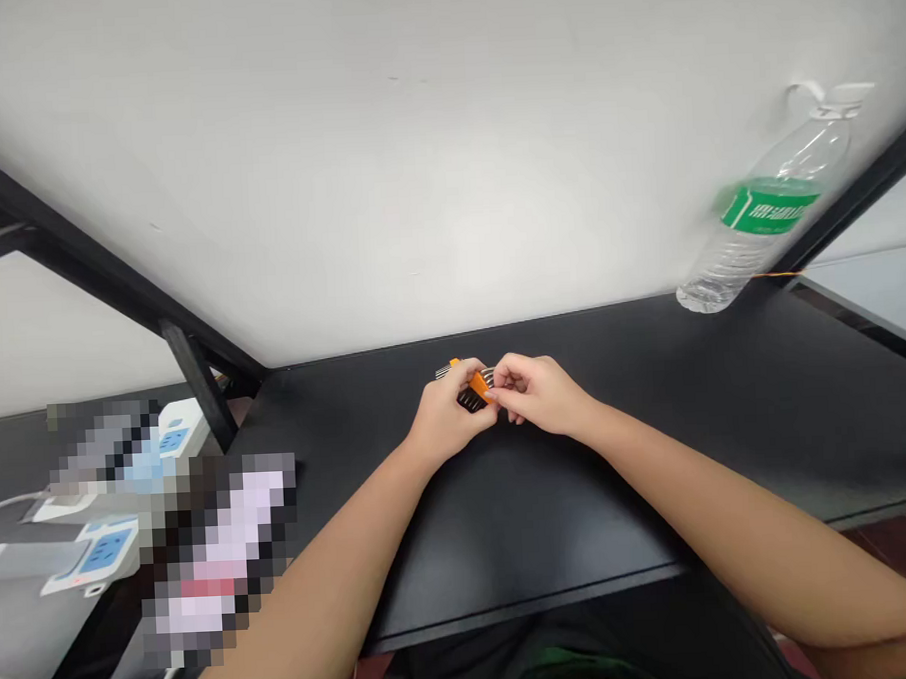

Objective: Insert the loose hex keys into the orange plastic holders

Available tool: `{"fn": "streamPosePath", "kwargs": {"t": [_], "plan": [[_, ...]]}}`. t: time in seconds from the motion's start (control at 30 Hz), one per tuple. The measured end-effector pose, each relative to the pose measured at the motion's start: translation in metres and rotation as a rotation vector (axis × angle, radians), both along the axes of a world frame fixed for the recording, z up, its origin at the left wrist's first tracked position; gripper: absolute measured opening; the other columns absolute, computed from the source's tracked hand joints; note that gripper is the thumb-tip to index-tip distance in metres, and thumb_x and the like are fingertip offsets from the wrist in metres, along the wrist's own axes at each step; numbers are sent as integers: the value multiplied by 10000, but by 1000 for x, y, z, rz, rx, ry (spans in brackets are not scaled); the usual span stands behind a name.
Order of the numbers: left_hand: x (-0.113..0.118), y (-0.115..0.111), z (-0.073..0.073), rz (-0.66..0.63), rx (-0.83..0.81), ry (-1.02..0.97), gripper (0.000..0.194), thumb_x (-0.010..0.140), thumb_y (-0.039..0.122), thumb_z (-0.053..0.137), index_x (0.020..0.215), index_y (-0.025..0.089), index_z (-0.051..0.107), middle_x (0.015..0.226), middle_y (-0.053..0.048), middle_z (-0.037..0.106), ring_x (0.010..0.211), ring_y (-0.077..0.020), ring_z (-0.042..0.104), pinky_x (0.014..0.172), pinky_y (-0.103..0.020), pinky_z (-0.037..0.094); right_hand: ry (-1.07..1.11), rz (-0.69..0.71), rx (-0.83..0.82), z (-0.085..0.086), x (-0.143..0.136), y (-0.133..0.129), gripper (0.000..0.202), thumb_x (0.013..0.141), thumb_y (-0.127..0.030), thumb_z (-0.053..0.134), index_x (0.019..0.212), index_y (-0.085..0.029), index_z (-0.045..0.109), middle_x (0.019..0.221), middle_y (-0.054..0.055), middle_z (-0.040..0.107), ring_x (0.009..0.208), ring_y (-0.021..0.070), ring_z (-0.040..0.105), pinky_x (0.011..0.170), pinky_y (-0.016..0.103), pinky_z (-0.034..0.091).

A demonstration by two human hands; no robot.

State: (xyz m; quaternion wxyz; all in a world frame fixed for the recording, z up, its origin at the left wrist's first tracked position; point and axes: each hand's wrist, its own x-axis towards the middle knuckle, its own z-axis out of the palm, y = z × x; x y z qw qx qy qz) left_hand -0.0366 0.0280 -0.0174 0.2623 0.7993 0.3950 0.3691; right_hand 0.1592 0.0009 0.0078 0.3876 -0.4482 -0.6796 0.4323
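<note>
Above the middle of the black table, my left hand is closed round a small bundle of dark, thin pieces with an orange band or strip across it. Part of the bundle sticks out past the fingers at the upper left. My right hand meets it from the right, its thumb and fingers pinched at the orange strip's lower end. The fingers hide much of the bundle, and what exactly it is cannot be made out.
A clear plastic bottle with a green label stands at the back right by the white wall. Power strips with cables and a blurred-out device lie at the left. Black metal frame bars slant along both sides.
</note>
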Motion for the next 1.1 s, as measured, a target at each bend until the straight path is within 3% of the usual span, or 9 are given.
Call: {"fn": "streamPosePath", "kwargs": {"t": [0.1,0.2,0.3,0.43,0.53,0.7,0.8,0.93,1.1], "plan": [[0,2,-2,-2,-26,-109,394,763,245,753,1128,227,606,1000,-9,748,899,-173,737,905,-327,603,301,32,-174,-5,0,4,287,904,-471,687,889,-192,621,727,17,707,599,164,682,592,309,585],[1,2,-2,-30,-46,-177,406,762,234,771,1132,223,603,1030,-19,753,937,-179,745,933,-341,610,321,40,-164,-8,2,7,301,899,-475,706,882,-175,710,763,33,712,583,150,663,566,295,572],[1,2,-3,-54,-85,-250,419,765,237,786,1139,214,599,1069,-39,757,984,-195,750,973,-372,610,152,-4,62,-12,5,8,200,918,-373,699,912,-201,800,810,24,692,535,108,600,518,264,508],[1,3,-5,-77,-170,-339,439,773,244,799,1160,199,597,1120,-77,755,1030,-217,749,998,-403,604,16,1,431,-19,8,9,195,960,-270,643,1017,-262,830,901,33,703,681,128,648,663,292,538],[0,3,-7,-135,-268,-366,451,790,256,798,1183,190,588,1137,-101,757,1045,-233,752,1012,-424,594,-12,27,509,-20,12,11,214,982,-258,623,1057,-284,821,916,31,688,753,137,652,722,302,537],[0,2,-6,-160,-343,-344,532,822,285,772,1281,199,517,1179,-116,759,1086,-249,748,1042,-448,570,-24,-31,371,-15,20,15,232,938,-287,680,1152,-268,768,968,32,631,762,139,618,698,300,533],[0,1,-3,-139,-228,-196,630,821,266,759,1374,228,459,1174,-76,765,1090,-234,743,1061,-438,547,20,-79,73,-14,19,18,316,921,-394,697,1188,-227,675,946,32,634,694,136,616,601,284,533],[0,-4,2,-128,-65,59,659,857,275,717,1452,254,435,1241,-68,745,1145,-243,716,1044,-422,540,185,54,-315,-17,9,18,332,951,-475,640,1145,-215,570,700,-30,614,542,138,596,477,257,507],[2,-11,6,-104,-3,103,631,918,327,667,1492,258,415,1342,-85,697,1226,-246,679,1057,-417,532,354,104,-333,-20,-5,12,356,881,-416,741,1115,-230,549,724,-54,621,502,103,559,467,237,498]]}}
